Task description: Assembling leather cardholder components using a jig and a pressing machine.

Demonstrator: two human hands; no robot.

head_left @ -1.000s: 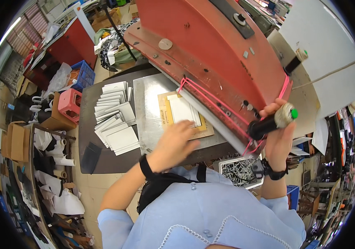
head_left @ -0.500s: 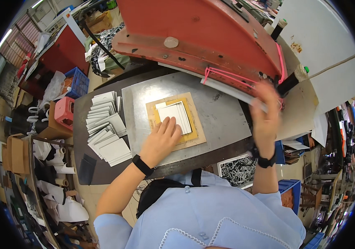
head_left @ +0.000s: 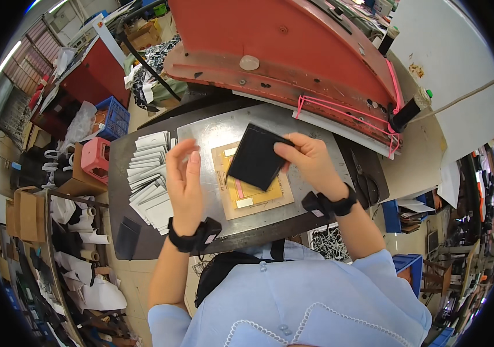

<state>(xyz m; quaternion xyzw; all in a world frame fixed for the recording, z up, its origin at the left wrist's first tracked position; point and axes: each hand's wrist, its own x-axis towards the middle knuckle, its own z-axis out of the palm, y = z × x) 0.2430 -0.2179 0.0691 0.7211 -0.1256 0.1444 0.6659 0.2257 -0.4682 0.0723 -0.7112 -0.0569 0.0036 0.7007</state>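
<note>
My right hand (head_left: 310, 162) pinches a flat black rectangular piece (head_left: 256, 156) by its right edge, thumb on top. The piece is held tilted over a yellow cutting-die plate (head_left: 266, 198) on a brown board (head_left: 224, 157), hiding much of both. White strips and a pink strip show on the plate. To the left of the board, my left hand (head_left: 184, 182) is raised with fingers apart and nothing in it. Beside it, white rectangular pieces (head_left: 150, 168) lie fanned out in overlapping rows on the dark table.
A red press (head_left: 281, 52) stands over the far side of the metal plate (head_left: 200, 130), with pink cords at its right end. Scissors (head_left: 365, 185) lie at the table's right. Black pieces (head_left: 127, 237) lie at the left front corner. A bin of scraps (head_left: 330, 243) stands below the near edge.
My right hand has come left from the press's end and now holds the black piece. My left hand has lifted off the white stack, which no longer shows on the yellow plate.
</note>
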